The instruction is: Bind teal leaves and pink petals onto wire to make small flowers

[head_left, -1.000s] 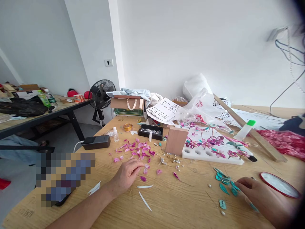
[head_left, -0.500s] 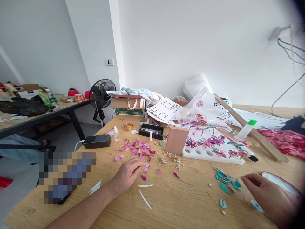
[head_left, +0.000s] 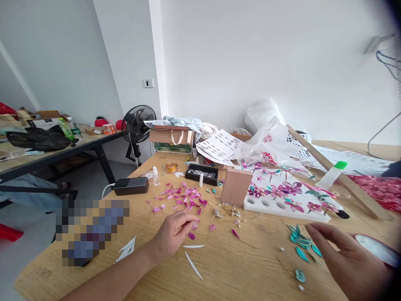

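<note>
My left hand (head_left: 173, 233) rests on the wooden table (head_left: 238, 267) with its fingers curled together, the fingertips at a loose pink petal (head_left: 191, 235); nothing clear shows in them. More pink petals (head_left: 183, 198) are scattered just beyond it. My right hand (head_left: 347, 259) hovers at the lower right, fingers stretched out and apart, beside a small heap of teal leaf pieces (head_left: 301, 243). A round red-rimmed lid (head_left: 377, 249) lies behind that hand.
A white foam block with holes (head_left: 282, 205) holds pink flowers beside a small wooden block (head_left: 235, 187). Pearl beads (head_left: 233, 214), a black bead tray (head_left: 201, 174), a power bank (head_left: 130, 185), small bottles, plastic bags, boxes and a fan (head_left: 137, 125) crowd the far side.
My right hand lifted from the teal leaves and its fingers stretched out. My left hand stayed by the pink petals. The view shifted slightly.
</note>
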A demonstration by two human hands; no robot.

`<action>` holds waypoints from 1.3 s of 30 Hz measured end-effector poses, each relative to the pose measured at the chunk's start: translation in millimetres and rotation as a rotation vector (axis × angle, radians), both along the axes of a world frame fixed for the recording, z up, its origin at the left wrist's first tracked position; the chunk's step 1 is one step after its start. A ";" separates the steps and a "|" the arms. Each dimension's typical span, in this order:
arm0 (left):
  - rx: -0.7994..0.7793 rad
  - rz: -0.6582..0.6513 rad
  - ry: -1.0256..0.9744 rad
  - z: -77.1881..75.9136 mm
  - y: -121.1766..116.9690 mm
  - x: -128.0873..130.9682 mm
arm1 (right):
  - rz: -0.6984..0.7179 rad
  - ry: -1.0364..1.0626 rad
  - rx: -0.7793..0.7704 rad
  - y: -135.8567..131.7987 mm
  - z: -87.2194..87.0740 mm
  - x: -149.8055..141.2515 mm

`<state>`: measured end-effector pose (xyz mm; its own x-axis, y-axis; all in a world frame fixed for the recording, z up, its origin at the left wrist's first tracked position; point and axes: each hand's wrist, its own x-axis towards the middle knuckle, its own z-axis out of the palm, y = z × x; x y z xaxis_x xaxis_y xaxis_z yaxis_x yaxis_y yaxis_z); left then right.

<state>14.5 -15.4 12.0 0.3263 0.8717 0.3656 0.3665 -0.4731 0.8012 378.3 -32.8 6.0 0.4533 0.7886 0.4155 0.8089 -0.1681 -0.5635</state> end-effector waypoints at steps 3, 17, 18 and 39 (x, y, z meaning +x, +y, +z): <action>-0.353 -0.098 -0.336 7.2 -8.8 10.2 | 0.191 0.125 0.039 -4.6 16.7 -33.0; -1.400 -0.469 -1.002 6.4 -35.0 64.7 | 0.892 0.483 0.226 -8.9 33.3 -149.0; -1.420 -0.439 -1.036 4.6 -34.9 63.7 | 0.898 0.489 0.257 -8.4 29.0 -150.0; -0.762 -0.046 -0.776 -1.4 -14.6 40.1 | 0.863 0.649 -0.125 -4.9 -7.9 -155.8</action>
